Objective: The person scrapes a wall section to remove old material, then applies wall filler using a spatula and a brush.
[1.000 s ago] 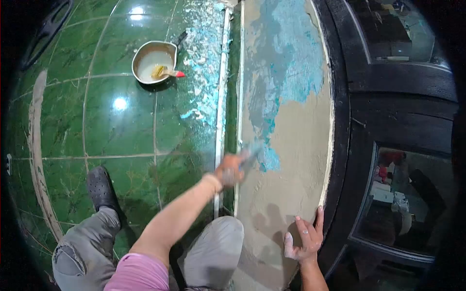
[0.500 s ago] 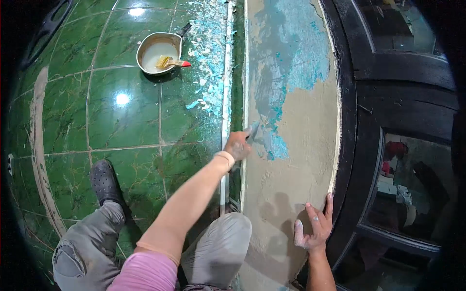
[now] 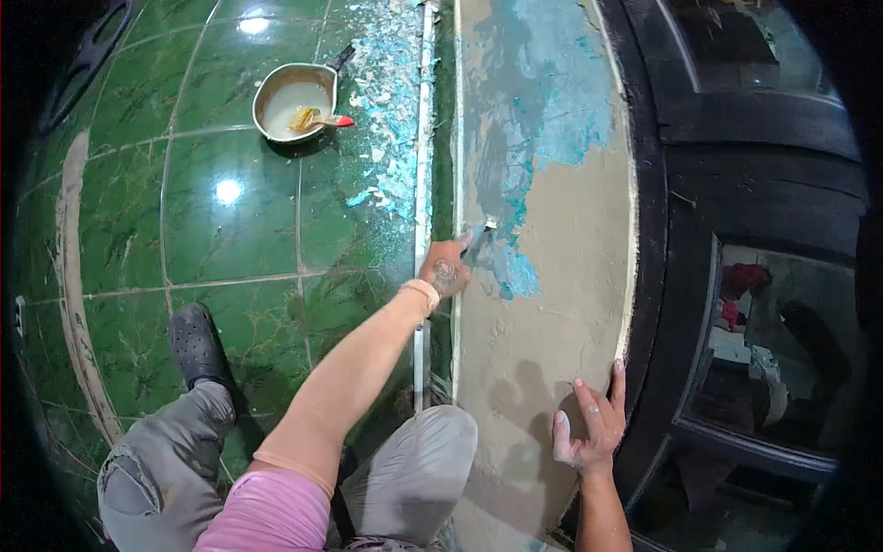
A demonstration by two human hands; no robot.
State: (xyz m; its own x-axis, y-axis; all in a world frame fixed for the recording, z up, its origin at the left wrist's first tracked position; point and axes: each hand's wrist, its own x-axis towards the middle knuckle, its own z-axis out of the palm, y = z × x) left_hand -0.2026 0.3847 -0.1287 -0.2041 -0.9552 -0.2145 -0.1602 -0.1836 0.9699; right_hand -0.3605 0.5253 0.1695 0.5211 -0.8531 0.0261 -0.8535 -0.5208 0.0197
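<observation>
My left hand [image 3: 445, 268] is closed round the handle of a scraper [image 3: 478, 235]. The blade lies against the wall strip [image 3: 561, 248], with a little pale material showing at its tip. There, remnants of blue paint [image 3: 515, 267] border bare beige-grey plaster. Much of the handle is hidden in my fist. Lower down, my right hand [image 3: 596, 425] has its fingers spread, the fingertips at the strip's right edge beside the dark frame. It holds nothing, and powder marks its fingertips.
On the green tiled floor [image 3: 239, 230] stands a pan [image 3: 276, 124] of cloudy liquid, a paintbrush [image 3: 317, 120] resting in it. Blue and white paint flakes [image 3: 386, 120] lie along the white edge trim [image 3: 422, 184]. A black panelled door with glass [image 3: 773, 359] stands at right.
The scraper blade has shifted slightly up the wall and turned, and pale material now shows at its tip. My right hand stays near the edge. The whole view has shifted slightly left.
</observation>
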